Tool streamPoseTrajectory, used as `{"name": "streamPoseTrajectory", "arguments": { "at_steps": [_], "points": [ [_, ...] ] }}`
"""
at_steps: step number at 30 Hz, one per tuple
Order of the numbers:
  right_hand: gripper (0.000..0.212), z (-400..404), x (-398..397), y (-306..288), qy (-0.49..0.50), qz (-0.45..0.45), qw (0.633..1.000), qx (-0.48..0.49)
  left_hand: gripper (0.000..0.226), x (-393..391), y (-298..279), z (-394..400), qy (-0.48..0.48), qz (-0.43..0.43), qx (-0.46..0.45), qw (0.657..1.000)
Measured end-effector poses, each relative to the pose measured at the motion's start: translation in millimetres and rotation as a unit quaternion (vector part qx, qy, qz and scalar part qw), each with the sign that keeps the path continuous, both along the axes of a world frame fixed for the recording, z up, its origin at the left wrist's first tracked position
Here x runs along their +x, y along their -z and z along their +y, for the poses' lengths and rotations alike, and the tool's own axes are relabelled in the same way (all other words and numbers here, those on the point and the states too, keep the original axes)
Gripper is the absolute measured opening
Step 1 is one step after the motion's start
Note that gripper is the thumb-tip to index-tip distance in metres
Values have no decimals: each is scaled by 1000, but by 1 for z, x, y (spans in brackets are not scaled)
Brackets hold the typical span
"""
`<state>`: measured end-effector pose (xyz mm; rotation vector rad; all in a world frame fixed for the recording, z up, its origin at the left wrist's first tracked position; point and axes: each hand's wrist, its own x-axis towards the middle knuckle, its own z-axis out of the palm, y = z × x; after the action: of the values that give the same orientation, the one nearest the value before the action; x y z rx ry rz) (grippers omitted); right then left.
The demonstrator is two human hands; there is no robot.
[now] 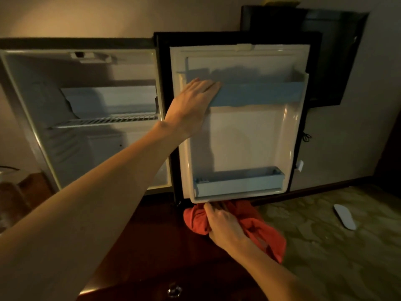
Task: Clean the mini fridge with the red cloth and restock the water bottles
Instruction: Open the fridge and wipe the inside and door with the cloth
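Head cam shows the mini fridge (86,118) wide open, no bottles anywhere. Left hand (191,105) lies flat, fingers together, on the upper door shelf (260,94). Right hand (225,227) is fisted around the red cloth (260,227) under the door's bottom edge. Cloth looks soft and floppy, so best bunched mid-wad.

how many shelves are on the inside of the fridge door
2: an upper door shelf, where the left hand rests on its left end, and a lower door shelf near the door's bottom edge. None looks hidden.
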<state>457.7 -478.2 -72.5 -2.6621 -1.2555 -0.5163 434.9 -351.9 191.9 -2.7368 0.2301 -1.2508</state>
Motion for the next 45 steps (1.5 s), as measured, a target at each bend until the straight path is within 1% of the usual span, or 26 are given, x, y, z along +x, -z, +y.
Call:
{"name": "streamPoseTrajectory", "arguments": {
  "at_steps": [1, 2, 3, 5, 7, 8, 11, 13, 14, 17, 20, 22, 25, 27, 29, 32, 33, 35, 37, 38, 40, 41, 42, 43, 44, 45],
  "points": [
    [71, 0, -2, 2, 21, -8, 1000, -6, 65, 0, 0, 0, 2, -2, 1, 1000],
    [74, 4, -6, 3, 34, -1, 999, 14, 64, 1, 1, 0, 0, -4, 0, 1000],
    [72, 12, -11, 5, 35, 9, 998, 43, 63, 3, 2, 1, 0, -8, -3, 1000],
    [59, 36, -25, 3, 9, 67, 993, 99, 63, 6, 3, 2, 2, -12, -7, 1000],
    [48, 65, -41, 1, 10, 103, 988, 112, 63, 9, 3, 4, 1, -14, -2, 1000],
    [48, 77, -46, 3, 9, 102, 989, 111, 63, 9, 3, 4, 3, -12, 3, 1000],
    [64, 93, -49, 17, 0, 56, 996, 75, 66, 12, 3, 9, 4, -7, 12, 1000],
    [63, 89, -43, 23, -26, 6, 999, 44, 67, 15, 5, 10, 6, -19, 18, 1000],
    [61, 82, -39, 22, -37, -8, 999, 35, 67, 16, 5, 10, 7, -26, 19, 999],
    [59, 59, -23, 20, -58, -21, 997, 50, 66, 17, 5, 11, 11, -23, 2, 1000],
    [53, 21, -12, 8, -54, 8, 997, 49, 64, 14, 5, 11, 15, -18, -10, 1000],
    [53, -5, -2, 9, -64, 16, 997, 42, 57, 11, 7, 9, 19, -36, -17, 999],
    [67, -44, 16, 15, -105, -16, 994, 37, 46, 9, 10, 5, 17, -61, -32, 997],
    [78, -67, 29, 18, -102, -35, 994, 26, 42, 8, 11, 3, 14, -72, -43, 996],
    [83, -89, 42, 14, -85, -51, 995, 20, 41, 8, 11, 1, 11, -78, -53, 996],
    [78, -125, 61, 13, -68, -55, 996, 15, 41, 9, 11, -1, 5, -80, -59, 995],
    [74, -139, 64, 13, -59, -69, 996, 24, 40, 8, 12, -1, 4, -81, -60, 995],
    [62, -164, 67, 12, -22, -52, 997, 51, 40, 8, 11, -1, 5, -84, -62, 995],
    [42, -187, 100, 39, 25, -92, 991, 89, 41, 8, 12, -2, 13, -90, -66, 994],
    [44, -197, 120, 52, 39, -116, 987, 101, 42, 8, 12, -2, 17, -94, -68, 993],
    [59, -215, 149, 66, 53, -103, 989, 97, 42, 8, 13, -3, 22, -99, -71, 992],
    [64, -224, 156, 67, 58, -104, 985, 121, 42, 9, 13, -3, 23, -100, -71, 992],
    [68, -227, 153, 54, 75, -108, 981, 144, 42, 9, 13, -3, 23, -99, -70, 992],
    [68, -226, 138, 31, 82, -117, 978, 151, 42, 9, 13, -3, 23, -98, -70, 992],
    [69, -224, 126, 7, 91, -91, 977, 169, 42, 9, 13, -2, 24, -97, -68, 993],
    [70, -224, 113, -17, 88, -88, 972, 200, 42, 9, 13, -2, 24, -97, -66, 993]
  ]
}}
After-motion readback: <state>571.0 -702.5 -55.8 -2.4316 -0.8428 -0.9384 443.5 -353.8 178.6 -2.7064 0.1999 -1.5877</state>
